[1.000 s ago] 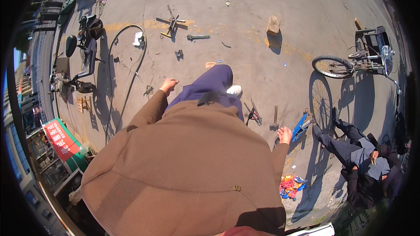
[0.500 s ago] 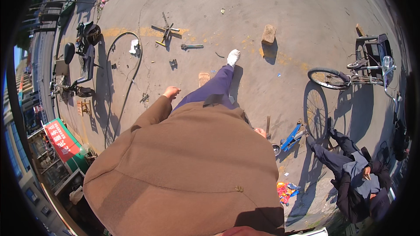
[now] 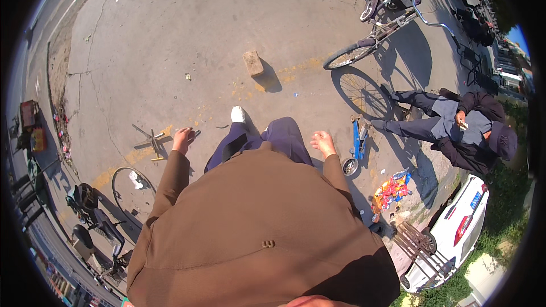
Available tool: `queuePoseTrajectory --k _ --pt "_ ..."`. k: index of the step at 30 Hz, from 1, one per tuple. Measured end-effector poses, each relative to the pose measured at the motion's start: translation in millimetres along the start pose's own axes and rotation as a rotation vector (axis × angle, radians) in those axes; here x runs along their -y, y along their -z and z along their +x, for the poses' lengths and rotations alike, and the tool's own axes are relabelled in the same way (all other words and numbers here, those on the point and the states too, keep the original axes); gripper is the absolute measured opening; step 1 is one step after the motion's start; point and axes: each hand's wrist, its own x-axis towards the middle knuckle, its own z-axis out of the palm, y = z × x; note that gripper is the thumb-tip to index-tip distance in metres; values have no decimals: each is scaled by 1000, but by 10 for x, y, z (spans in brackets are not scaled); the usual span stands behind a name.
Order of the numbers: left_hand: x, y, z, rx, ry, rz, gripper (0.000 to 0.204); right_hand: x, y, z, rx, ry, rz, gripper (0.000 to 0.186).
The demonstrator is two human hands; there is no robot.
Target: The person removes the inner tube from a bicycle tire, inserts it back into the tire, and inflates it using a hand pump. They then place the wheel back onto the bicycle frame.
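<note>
My left hand (image 3: 183, 140) hangs out to the left of my legs, fingers loosely bent and a little apart, with nothing seen in it. Just beyond it on the ground lie a metal cross-shaped stand (image 3: 152, 143) and the end of a wrench (image 3: 197, 133), which the hand partly covers. My right hand (image 3: 323, 142) is held to the right of my legs, fingers curled in, no object showing. Nearest to it are a blue metal jack-like tool (image 3: 358, 138) and a small round metal bowl (image 3: 350, 166), both on the ground and apart from the hand.
A wooden block (image 3: 252, 63) sits ahead of my white shoe (image 3: 238, 115). A tricycle (image 3: 364, 51) stands ahead right; a seated person (image 3: 449, 125) is beside it. A tire (image 3: 120, 193) and scooter (image 3: 94, 216) are at left, colourful wrappers (image 3: 391, 190) and a white car (image 3: 463, 222) at right.
My body has turned to the right, so the block and tricycle have shifted left in view. Both hands have swung forward and outward; the right now shows fully. The white car has come into view.
</note>
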Motion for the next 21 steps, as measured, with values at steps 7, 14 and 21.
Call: queuePoseTrajectory --k 7,14,21 --pt "-808 -251 354 76 -86 -63 36 868 -193 437 -18 74 -212 26" --pt "-838 -666 354 107 124 111 39 460 275 1363 -14 -286 -112 14" --pt "-1310 -1363 342 -15 139 346 41 1544 706 2392 126 -298 -142 18"
